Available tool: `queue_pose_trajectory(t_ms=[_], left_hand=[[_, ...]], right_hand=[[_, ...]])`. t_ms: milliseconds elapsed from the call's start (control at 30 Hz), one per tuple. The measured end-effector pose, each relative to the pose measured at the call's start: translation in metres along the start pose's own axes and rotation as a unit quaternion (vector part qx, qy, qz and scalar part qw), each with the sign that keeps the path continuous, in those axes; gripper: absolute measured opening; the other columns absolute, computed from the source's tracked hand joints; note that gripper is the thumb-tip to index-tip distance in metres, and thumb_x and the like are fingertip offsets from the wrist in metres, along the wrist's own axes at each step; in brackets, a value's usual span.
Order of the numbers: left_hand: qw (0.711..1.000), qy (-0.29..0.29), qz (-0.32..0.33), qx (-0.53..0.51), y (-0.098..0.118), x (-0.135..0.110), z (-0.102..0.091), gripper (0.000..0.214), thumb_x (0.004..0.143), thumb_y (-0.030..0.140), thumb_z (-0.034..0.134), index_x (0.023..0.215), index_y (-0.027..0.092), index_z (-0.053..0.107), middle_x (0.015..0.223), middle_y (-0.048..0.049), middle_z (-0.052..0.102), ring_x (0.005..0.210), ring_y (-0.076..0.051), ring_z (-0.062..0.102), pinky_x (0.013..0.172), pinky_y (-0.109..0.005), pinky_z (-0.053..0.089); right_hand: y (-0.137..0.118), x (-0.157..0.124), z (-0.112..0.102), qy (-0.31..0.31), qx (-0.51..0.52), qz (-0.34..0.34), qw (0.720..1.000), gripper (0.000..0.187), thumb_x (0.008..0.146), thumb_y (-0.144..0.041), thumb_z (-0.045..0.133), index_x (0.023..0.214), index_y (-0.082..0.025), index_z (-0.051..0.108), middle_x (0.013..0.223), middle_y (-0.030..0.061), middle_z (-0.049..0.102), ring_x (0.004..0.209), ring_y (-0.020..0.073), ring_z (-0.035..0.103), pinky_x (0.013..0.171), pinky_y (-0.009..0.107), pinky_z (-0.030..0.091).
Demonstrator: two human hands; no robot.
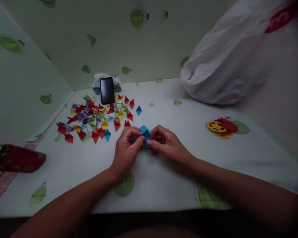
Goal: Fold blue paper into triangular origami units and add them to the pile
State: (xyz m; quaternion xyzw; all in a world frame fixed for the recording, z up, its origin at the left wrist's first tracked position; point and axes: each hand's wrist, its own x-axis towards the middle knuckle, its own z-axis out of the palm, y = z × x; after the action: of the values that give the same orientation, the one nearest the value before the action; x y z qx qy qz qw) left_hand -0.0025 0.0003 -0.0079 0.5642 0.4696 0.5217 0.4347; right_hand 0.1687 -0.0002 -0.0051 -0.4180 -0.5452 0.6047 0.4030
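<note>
At the bench, the left hand and right hand are both pinching blue paper, while colourful folded papers are lying scattered beyond, toward the left.

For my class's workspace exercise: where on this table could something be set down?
Room shows between the right hand and red and yellow cutouts, and between the red can and left hand. Crowded: back left, where folded papers cluster before the phone and tissue box.

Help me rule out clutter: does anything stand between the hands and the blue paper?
Nothing visible does: the left hand and right hand both hold the blue paper directly. The folded pieces lie farther back, to the left.
</note>
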Motion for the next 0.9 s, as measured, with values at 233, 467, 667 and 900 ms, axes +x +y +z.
queue_pose_trajectory(t_ms=[233,467,667,900], left_hand=[[1.000,-0.005,-0.026,-0.010,0.0023,-0.0041,0.0048,0.015,0.080,0.027,0.072,0.080,0.020,0.059,0.087,0.0000,0.058,0.077,-0.013,0.057,0.069,-0.026,0.048],[0.999,-0.025,-0.024,0.023,-0.0016,-0.0028,0.0034,0.015,0.080,0.025,0.071,0.081,0.019,0.057,0.091,-0.0018,0.059,0.084,-0.015,0.060,0.075,-0.028,0.049],[0.998,-0.029,0.036,0.049,-0.0057,0.0004,0.0001,0.011,0.077,0.014,0.070,0.086,0.021,0.068,0.110,-0.0047,0.057,0.105,-0.018,0.060,0.085,-0.030,0.051],[0.999,-0.012,0.021,0.034,0.0011,0.0007,-0.0012,0.006,0.078,0.016,0.071,0.082,0.021,0.069,0.105,-0.0050,0.060,0.097,-0.017,0.061,0.076,-0.027,0.053]], right_hand=[[0.0012,-0.0040,0.0043,0.011,-0.003,-0.025,1.000,0.026,0.080,-0.029,0.072,0.088,-0.022,0.048,0.072,-0.0041,0.055,0.063,0.0110,0.054,0.061,0.027,0.043],[0.0063,-0.0031,0.0059,0.033,-0.014,-0.045,0.998,0.021,0.081,-0.027,0.069,0.091,-0.021,0.051,0.075,-0.0034,0.054,0.066,0.0112,0.051,0.061,0.027,0.040],[0.0039,-0.0024,0.0046,0.025,-0.010,-0.031,0.999,0.018,0.080,-0.027,0.070,0.087,-0.020,0.054,0.071,-0.0039,0.053,0.064,0.0108,0.051,0.059,0.026,0.041],[0.0003,-0.0019,0.0016,0.003,0.039,0.010,0.999,0.024,0.077,-0.031,0.076,0.078,-0.020,0.054,0.065,-0.0041,0.057,0.059,0.0100,0.054,0.058,0.025,0.044]])
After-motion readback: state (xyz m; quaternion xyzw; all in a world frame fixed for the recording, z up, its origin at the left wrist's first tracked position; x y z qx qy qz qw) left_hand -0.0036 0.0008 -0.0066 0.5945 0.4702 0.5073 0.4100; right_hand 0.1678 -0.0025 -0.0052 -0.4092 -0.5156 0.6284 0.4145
